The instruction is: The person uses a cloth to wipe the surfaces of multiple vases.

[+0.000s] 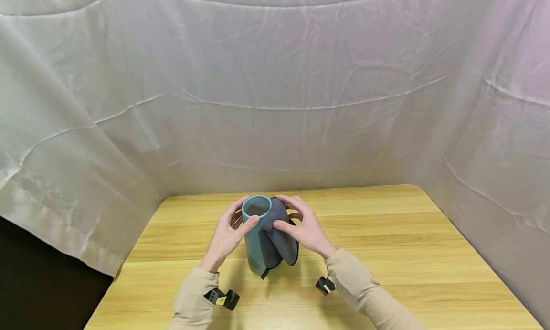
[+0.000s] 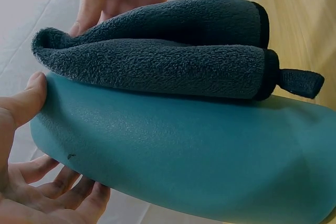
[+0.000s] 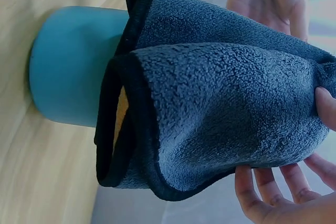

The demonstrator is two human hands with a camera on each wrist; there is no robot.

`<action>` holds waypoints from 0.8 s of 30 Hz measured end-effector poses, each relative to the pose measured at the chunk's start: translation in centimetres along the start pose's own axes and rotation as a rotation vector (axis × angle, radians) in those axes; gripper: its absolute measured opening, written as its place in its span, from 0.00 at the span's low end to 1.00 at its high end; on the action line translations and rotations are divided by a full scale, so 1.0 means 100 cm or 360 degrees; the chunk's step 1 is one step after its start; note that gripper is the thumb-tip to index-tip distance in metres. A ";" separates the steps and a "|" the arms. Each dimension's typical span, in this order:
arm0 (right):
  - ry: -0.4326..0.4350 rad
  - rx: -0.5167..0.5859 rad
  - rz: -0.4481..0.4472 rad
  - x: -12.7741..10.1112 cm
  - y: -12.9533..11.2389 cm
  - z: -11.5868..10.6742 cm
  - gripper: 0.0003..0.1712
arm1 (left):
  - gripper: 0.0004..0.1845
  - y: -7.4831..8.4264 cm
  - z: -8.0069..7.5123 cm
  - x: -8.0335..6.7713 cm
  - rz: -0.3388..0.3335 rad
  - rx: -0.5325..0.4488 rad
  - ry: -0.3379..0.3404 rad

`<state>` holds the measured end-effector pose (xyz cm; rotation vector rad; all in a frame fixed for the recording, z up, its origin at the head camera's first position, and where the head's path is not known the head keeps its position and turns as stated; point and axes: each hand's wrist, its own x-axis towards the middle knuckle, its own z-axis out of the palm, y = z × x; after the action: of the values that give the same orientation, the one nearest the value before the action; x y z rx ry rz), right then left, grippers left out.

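Low in the centre of the head view, a teal cup (image 1: 258, 237) stands upright on the wooden surface (image 1: 386, 253), with a dark grey fleece cloth (image 1: 279, 239) draped down its right-hand wall from the rim. The left hand (image 1: 227, 237) has its grip around the cup: the thumb lies on the rim and the fingers curl around the far side, which the left wrist view confirms, with the thumb at the left edge of the frame and the fingers beneath the teal wall. The right hand (image 1: 306, 229) presses the cloth against the cup near the rim, thumb on the fabric and fingers curved over its top; in the right wrist view the fingertips (image 3: 257, 192) sit at the lower right of the frame, holding the folded, black-edged cloth. A small hanging loop of the cloth dangles below, near the cup's base. The work in hand looks like wiping the cup's outside, with the left hand steadying it. A further stroke would call for a firm hold by the left hand so the cup does not tip or turn, and steady pressure from the right hand to keep the cloth flat against the curved wall.
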<state>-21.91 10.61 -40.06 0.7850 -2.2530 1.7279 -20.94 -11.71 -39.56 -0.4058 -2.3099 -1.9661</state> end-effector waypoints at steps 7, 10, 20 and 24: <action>0.0004 -0.0007 0.0024 -0.005 0.006 0.001 0.34 | 0.34 0.000 0.000 0.000 0.0007 0.0006 0.0002; -0.0007 -0.0009 0.0055 -0.011 0.012 0.003 0.34 | 0.34 0.000 0.000 0.000 0.0009 0.0003 -0.0002; -0.0028 -0.0028 0.0145 -0.022 0.026 0.006 0.34 | 0.34 0.000 0.001 0.001 0.0001 0.0029 -0.0004; -0.0021 -0.0027 0.0152 -0.023 0.027 0.007 0.35 | 0.34 0.000 0.001 0.001 -0.0002 0.0029 -0.0002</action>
<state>-21.30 11.10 -43.56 0.6982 -2.3471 1.7465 -21.00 -11.63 -39.58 -0.4048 -2.3277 -1.9443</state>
